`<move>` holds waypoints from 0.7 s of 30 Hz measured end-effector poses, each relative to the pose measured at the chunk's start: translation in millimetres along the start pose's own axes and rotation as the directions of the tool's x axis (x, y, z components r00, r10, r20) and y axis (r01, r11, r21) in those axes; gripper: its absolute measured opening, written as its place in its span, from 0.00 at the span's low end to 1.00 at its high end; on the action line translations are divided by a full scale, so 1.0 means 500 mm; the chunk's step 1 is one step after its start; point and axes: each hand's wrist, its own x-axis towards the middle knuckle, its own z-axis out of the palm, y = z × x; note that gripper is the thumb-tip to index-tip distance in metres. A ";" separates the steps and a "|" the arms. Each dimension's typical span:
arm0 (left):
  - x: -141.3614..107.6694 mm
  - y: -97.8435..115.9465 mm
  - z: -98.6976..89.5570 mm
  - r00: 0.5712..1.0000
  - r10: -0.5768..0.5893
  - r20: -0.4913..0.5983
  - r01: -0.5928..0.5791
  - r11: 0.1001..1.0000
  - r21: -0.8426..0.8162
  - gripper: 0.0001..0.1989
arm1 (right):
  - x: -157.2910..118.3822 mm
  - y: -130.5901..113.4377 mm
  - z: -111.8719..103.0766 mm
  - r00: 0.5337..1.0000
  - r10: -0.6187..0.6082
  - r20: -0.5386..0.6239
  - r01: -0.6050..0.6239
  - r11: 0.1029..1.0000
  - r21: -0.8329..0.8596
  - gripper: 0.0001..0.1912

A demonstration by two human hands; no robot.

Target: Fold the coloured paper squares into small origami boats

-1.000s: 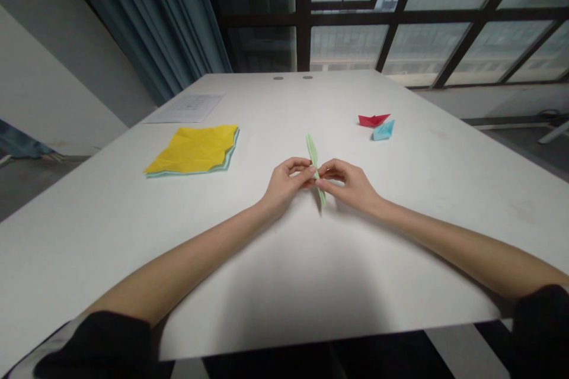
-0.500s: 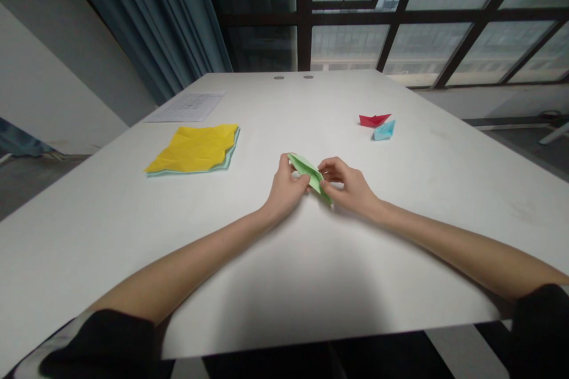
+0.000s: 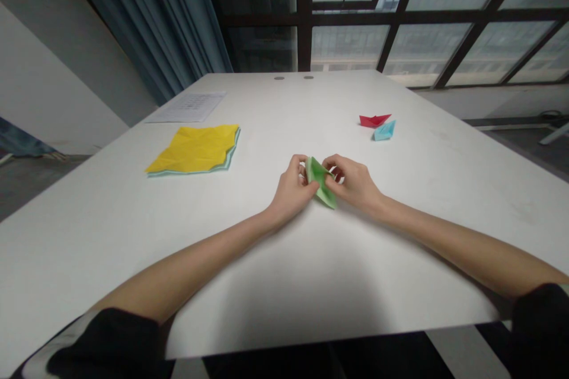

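Note:
A piece of folded green paper (image 3: 319,174) is held between my two hands, just above the white table. My left hand (image 3: 296,189) pinches its left side, the thumb on the near face and the fingers behind. My right hand (image 3: 351,180) grips the right edge, its thumb pressed on the paper and the other fingers curled. An opening shows between the paper's layers. Its lower corner points down toward the table. The fingertips behind the paper are partly hidden.
On the left lies a stack of paper sheets (image 3: 195,149), yellow on top. Behind it is a printed sheet (image 3: 189,108). A red paper boat (image 3: 373,121) and a light blue paper boat (image 3: 384,131) sit at the right on the white table (image 3: 275,284).
The green paper has been turned more upright and its pocket spread wider. My left hand has shifted slightly to the right, bringing both hands closer together.

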 end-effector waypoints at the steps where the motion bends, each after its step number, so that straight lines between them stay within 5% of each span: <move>1: 0.000 0.002 -0.002 1.000 0.007 -0.008 -0.007 1.000 0.015 0.21 | 0.002 0.001 -0.003 1.000 -0.005 -0.013 0.004 1.000 -0.013 0.10; 5: 0.004 0.011 -0.009 0.999 0.023 -0.041 -0.022 0.999 0.025 0.22 | 0.009 0.003 -0.014 0.998 0.014 -0.064 -0.015 1.000 -0.010 0.13; 9: 0.014 0.013 -0.011 0.999 -0.032 -0.038 0.028 0.994 -0.106 0.18 | 0.012 0.011 -0.013 0.990 0.139 -0.002 -0.137 0.974 0.179 0.11; 17: 0.028 0.005 -0.021 0.970 -0.242 0.036 0.225 0.825 -0.519 0.11 | 0.009 0.050 0.002 0.911 0.331 0.246 -0.405 0.602 0.688 0.10; 21: 0.033 -0.003 -0.030 0.978 -0.204 0.047 0.202 0.860 -0.468 0.13 | 0.005 0.066 0.005 0.913 0.322 0.249 -0.401 0.610 0.683 0.14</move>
